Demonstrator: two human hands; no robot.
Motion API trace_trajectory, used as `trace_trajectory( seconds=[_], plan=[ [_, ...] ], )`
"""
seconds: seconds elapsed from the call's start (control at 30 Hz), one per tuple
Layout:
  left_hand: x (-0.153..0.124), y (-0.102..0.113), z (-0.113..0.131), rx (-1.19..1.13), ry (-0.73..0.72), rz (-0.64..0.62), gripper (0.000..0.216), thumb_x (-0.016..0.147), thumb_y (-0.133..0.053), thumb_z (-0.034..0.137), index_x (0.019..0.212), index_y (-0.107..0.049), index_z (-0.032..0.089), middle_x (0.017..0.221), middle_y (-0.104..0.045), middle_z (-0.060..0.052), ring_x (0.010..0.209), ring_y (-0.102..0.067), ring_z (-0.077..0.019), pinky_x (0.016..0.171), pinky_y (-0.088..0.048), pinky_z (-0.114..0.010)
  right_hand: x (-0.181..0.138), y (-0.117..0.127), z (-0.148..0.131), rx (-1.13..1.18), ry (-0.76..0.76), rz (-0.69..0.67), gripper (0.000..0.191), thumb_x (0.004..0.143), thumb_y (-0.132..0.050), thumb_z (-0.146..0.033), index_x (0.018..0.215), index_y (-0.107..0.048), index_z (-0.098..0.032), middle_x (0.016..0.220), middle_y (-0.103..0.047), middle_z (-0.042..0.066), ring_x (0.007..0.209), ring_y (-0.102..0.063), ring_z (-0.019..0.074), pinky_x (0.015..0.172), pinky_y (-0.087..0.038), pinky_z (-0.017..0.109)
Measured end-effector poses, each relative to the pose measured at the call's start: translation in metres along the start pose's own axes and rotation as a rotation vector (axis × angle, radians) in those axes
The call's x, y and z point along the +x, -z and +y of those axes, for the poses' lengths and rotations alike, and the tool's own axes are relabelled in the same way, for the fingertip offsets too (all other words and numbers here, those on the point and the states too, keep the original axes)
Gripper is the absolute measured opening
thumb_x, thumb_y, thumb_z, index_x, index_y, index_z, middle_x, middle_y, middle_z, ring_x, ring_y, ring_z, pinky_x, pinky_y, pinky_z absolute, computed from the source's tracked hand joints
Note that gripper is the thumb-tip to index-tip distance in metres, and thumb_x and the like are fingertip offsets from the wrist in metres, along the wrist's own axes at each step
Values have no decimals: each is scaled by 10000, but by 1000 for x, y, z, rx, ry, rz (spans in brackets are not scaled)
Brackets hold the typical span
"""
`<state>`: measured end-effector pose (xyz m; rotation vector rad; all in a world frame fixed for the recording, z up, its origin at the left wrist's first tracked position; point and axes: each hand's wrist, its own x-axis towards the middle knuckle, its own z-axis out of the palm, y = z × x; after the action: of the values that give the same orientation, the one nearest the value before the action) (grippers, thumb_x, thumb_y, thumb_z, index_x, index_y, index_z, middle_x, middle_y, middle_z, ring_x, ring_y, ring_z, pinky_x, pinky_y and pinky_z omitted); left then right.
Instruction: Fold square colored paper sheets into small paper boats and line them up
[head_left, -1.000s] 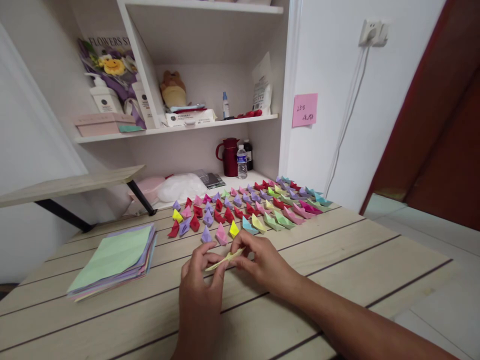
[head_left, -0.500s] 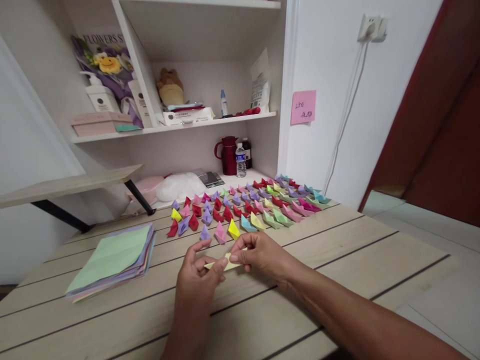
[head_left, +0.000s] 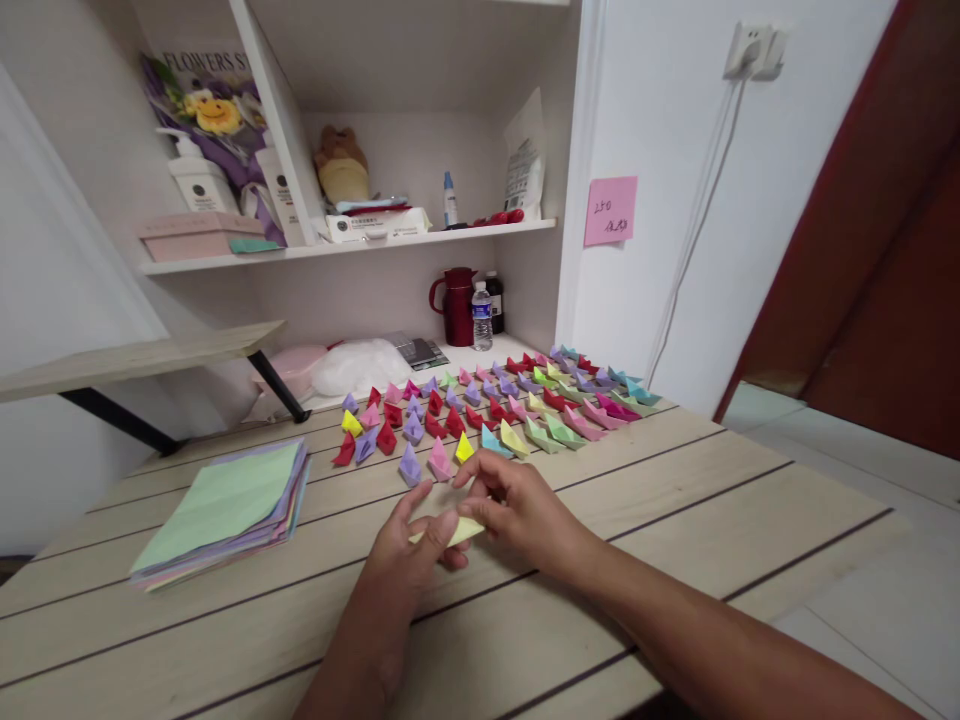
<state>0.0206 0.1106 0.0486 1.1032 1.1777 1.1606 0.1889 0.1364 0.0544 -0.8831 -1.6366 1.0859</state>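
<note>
Left hand: the left hand [head_left: 405, 550] is closed on the pale yellow paper [head_left: 466, 531], thumb on top, fingertips showing underneath.
Right hand: the right hand [head_left: 521, 500] has its thumb at the paper's right end, index finger arched with a gap to the thumb; can't tell if it pinches.
Paper: folded, narrow, between both hands, above the table [head_left: 637, 590].
Sheet stack: the sheet stack [head_left: 225, 500] lies left of the grip, pale green on top, mixed colours at the edges.
Nearest boats: just beyond the grip, purple boat [head_left: 409, 466], pink boat [head_left: 439, 460], bright yellow boat [head_left: 463, 447].
Boat rows: more folded boats [head_left: 454, 423] behind those, spreading to the right; red, purple, pink, green, blue.
Riser: the riser [head_left: 150, 362] stands far left of the grip, black legs.
Behind boats: red jug [head_left: 457, 308], clear bottle [head_left: 482, 318] beside it.
Wall: pink note [head_left: 610, 210], beyond the grip to the right.
</note>
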Motion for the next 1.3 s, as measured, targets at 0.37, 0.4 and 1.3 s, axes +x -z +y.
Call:
trace_trajectory(
  seconds=[0.37,0.4,1.3],
  plan=[
    [-1,6,4,1,73,1,380,598,-839,496,740,-716,165,727,-723,-29,685,-628,-169,735,-444,-303,-3,-2,-7,-74,152,51,163,865,-668,-277,1018,-638,-229,842,-607,2,765,-535,171,739,-404,301],
    [-1,6,2,-13,60,21,397,603,-830,516,767,-720,171,791,-736,-35,735,-643,-181,756,-452,-309,-2,-1,-7,-34,132,51,225,894,-641,-331,1093,-611,-231,868,-598,3,772,-537,168,741,-416,300],
    [30,-29,-1,-150,-128,34,410,604,-842,507,733,-661,162,589,-647,9,491,-501,-87,459,-395,-207,5,-25,21,356,2,47,299,773,-761,-298,941,-533,-200,739,-607,-38,558,-577,118,552,-476,245]
  ],
)
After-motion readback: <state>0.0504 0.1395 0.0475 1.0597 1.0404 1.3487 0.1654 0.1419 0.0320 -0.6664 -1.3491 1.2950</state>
